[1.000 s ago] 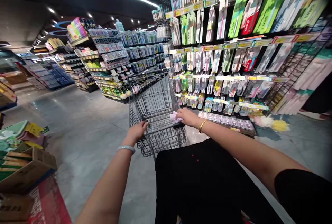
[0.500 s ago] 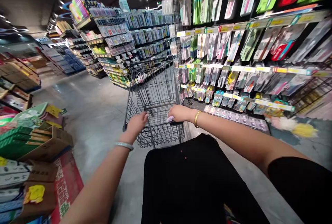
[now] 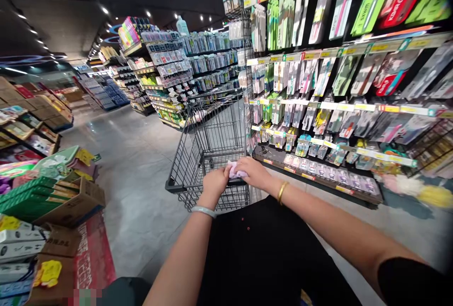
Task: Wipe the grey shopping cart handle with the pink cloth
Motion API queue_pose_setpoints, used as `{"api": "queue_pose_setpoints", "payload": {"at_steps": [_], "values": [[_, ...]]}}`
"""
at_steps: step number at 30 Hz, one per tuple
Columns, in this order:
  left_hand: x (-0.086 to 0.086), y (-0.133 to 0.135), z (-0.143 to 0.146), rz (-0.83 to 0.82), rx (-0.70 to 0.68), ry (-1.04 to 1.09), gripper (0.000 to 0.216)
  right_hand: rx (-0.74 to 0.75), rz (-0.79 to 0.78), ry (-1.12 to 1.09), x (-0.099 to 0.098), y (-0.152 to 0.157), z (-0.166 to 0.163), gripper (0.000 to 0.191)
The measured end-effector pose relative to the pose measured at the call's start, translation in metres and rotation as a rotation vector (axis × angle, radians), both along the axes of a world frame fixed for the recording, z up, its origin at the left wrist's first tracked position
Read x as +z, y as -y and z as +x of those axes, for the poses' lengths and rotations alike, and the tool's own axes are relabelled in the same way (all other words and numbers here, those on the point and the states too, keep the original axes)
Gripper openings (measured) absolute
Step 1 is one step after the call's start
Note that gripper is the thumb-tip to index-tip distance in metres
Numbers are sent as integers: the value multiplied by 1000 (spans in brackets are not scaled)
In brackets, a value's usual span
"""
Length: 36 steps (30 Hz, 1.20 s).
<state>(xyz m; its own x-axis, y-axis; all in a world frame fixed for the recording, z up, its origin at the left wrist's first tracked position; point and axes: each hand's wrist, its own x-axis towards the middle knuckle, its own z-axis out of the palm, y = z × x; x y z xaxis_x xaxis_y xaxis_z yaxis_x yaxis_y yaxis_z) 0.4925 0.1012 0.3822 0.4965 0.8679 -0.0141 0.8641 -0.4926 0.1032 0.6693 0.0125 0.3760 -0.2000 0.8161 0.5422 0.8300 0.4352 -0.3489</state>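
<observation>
A grey wire shopping cart [image 3: 208, 131] stands right in front of me, its basket holding nothing that I can make out. At the cart's near edge, a crumpled pale lilac cloth [image 3: 234, 170] lies between my hands over the handle. My left hand [image 3: 215, 184], with a pale bangle at the wrist, pinches the cloth's left side. Fingers of my right hand [image 3: 255, 174], below a gold bangle, are curled over its right side. The handle beneath is mostly hidden by the cloth and my fingers.
Close on the right rises a shelf rack [image 3: 332, 103] of hanging packaged goods. Cardboard boxes [image 3: 67, 202] with green packs and yellow tags stand at the left beside a red mat [image 3: 94, 254]. Further shelving [image 3: 163, 65] lies ahead, past grey floor [image 3: 141, 155].
My left hand has moved right, from apart to meeting the cloth beside my right hand. More of the lilac cloth shows now. The view has tilted up slightly and turned left.
</observation>
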Motion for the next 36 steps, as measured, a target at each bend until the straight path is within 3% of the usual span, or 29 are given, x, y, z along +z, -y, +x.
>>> {"api": "queue_pose_setpoints", "payload": {"at_steps": [4, 8, 11, 17, 19, 22, 24, 28, 31, 36], "values": [[-4, -4, -7, 26, 14, 2, 86, -290, 275, -355, -45, -3, -11, 32], [-5, -5, -21, 24, 38, 5, 86, -503, 293, -529, -56, -30, -27, 38], [-3, -8, -37, -10, 34, 14, 83, -436, 218, -396, -51, -35, -43, 39], [-2, -19, -71, -24, 4, -14, 75, -50, 240, -103, -55, -23, -53, 28], [-2, -20, -77, -31, -4, -12, 75, -114, 214, -151, -52, -38, -43, 29], [-2, -19, -79, -29, -16, -9, 77, -419, 166, -401, -46, -68, -35, 31], [-2, -19, -80, -27, -30, -8, 78, -531, 163, -523, -49, -74, -45, 36], [-2, -25, -89, -74, -4, 8, 78, -403, 183, -554, -73, -45, -82, 43], [-1, -34, -99, -92, 51, -15, 76, -294, 126, -522, -83, -34, -89, 42], [6, -41, -110, -111, 69, -42, 73, -459, 18, -647, -65, -69, -85, 35]]}}
